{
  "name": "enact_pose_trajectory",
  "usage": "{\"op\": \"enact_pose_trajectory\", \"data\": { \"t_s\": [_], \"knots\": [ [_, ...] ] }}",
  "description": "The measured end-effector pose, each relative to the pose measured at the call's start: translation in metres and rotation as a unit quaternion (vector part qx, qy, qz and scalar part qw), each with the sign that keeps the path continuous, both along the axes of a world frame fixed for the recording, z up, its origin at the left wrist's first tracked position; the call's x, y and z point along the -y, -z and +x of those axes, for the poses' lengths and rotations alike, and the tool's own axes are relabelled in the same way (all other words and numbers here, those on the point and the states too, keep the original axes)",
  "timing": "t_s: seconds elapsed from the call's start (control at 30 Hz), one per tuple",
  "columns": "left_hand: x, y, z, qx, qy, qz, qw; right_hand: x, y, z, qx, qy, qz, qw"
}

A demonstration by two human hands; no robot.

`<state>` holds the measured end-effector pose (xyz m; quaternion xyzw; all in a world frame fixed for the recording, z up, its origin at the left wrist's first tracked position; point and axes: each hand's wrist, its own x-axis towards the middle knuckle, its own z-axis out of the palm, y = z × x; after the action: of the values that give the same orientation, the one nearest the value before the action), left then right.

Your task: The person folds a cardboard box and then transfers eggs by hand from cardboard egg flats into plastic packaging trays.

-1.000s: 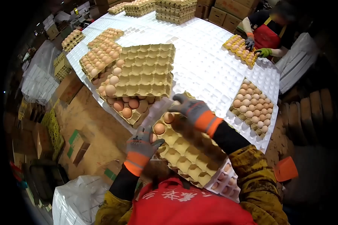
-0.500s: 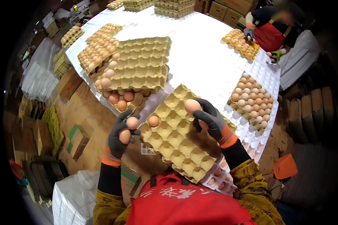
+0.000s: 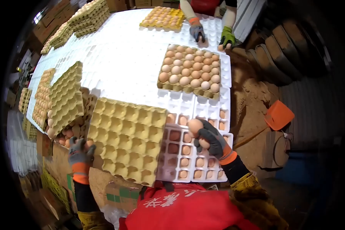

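My right hand [image 3: 214,142], in a grey glove with an orange cuff, is closed on two eggs [image 3: 195,125], one by the fingertips and one lower in the palm. It hovers above white plastic trays [image 3: 194,153] whose pockets hold several eggs. My left hand [image 3: 80,155], gloved alike, is at the left side of a yellowish pulp egg tray [image 3: 128,140]. Its fingers curl by an egg [image 3: 89,143], which it appears to grip; a second egg there cannot be made out. No eggs show in the pulp tray's cups, and its right part overlaps the white trays.
A full pulp tray of eggs [image 3: 189,71] lies beyond my right hand. Stacked egg trays [image 3: 67,96] stand at left. Across the white table [image 3: 115,65], a co-worker's gloved hands [image 3: 196,30] handle eggs near a yellow tray [image 3: 163,18]. An orange dustpan [image 3: 280,115] is at right.
My view has turned right. The lone egg is gone from the pulp tray, which now lies left of the white trays. My right hand is over those trays; my left is farther left.
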<state>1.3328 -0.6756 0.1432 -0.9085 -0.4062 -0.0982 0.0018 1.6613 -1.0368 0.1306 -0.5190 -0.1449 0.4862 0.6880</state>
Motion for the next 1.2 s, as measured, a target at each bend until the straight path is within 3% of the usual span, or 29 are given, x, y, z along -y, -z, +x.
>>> {"op": "enact_pose_trajectory", "data": {
  "t_s": [0.07,0.17,0.2,0.27,0.33,0.4,0.47,0.53,0.57,0.6,0.67,0.73,0.77,0.8,0.93,1.0,1.03,1.2],
  "knots": [
    [0.020,-0.028,0.013,0.109,-0.041,-0.081,0.990,0.035,0.025,0.027,0.015,0.055,-0.050,0.997],
    [0.072,-0.061,0.063,0.266,0.091,-0.159,0.947,0.075,0.066,0.070,0.202,0.095,-0.251,0.942],
    [0.100,-0.070,0.095,0.251,0.124,-0.166,0.945,0.085,0.099,0.084,0.540,0.131,-0.220,0.802],
    [0.148,-0.055,0.158,0.235,0.267,-0.127,0.926,0.076,0.086,0.094,0.569,0.092,-0.281,0.767],
    [0.194,-0.034,0.220,0.192,0.301,-0.131,0.925,0.051,0.076,0.099,0.566,0.063,-0.320,0.757],
    [0.217,0.003,0.280,0.142,0.316,-0.081,0.934,0.029,0.085,0.099,0.591,0.083,-0.292,0.747],
    [0.211,0.055,0.330,0.011,0.276,-0.068,0.959,0.010,0.095,0.100,0.630,0.091,-0.301,0.710],
    [0.195,0.106,0.352,-0.044,0.219,-0.076,0.972,0.003,0.118,0.104,0.657,0.044,-0.332,0.675],
    [0.192,0.105,0.351,-0.053,0.194,-0.108,0.974,0.006,0.114,0.099,0.650,0.071,-0.315,0.688],
    [0.192,0.103,0.348,-0.062,0.167,-0.140,0.974,0.012,0.108,0.099,0.588,0.045,-0.322,0.740],
    [0.202,0.095,0.338,-0.002,0.134,-0.138,0.981,0.021,0.117,0.100,0.572,0.103,-0.238,0.778],
    [0.196,0.122,0.325,0.068,0.163,-0.123,0.976,0.033,0.131,0.108,0.544,0.110,-0.175,0.813],
    [0.196,0.126,0.322,0.096,0.163,-0.141,0.972,0.038,0.123,0.118,0.307,0.095,-0.134,0.937],
    [0.195,0.129,0.321,0.126,0.165,-0.156,0.966,0.040,0.114,0.130,0.050,0.074,-0.081,0.993],
    [0.200,0.134,0.323,0.328,0.090,-0.258,0.904,0.044,0.139,0.169,0.236,0.325,0.095,0.911],
    [0.206,0.127,0.326,0.339,0.064,-0.255,0.903,0.047,0.158,0.181,0.533,0.264,-0.044,0.802],
    [0.205,0.132,0.324,0.340,0.062,-0.247,0.905,0.053,0.160,0.184,0.650,0.158,-0.178,0.721],
    [0.194,0.148,0.337,0.326,0.094,-0.129,0.932,0.052,0.176,0.171,0.566,0.229,-0.140,0.779]
  ]
}}
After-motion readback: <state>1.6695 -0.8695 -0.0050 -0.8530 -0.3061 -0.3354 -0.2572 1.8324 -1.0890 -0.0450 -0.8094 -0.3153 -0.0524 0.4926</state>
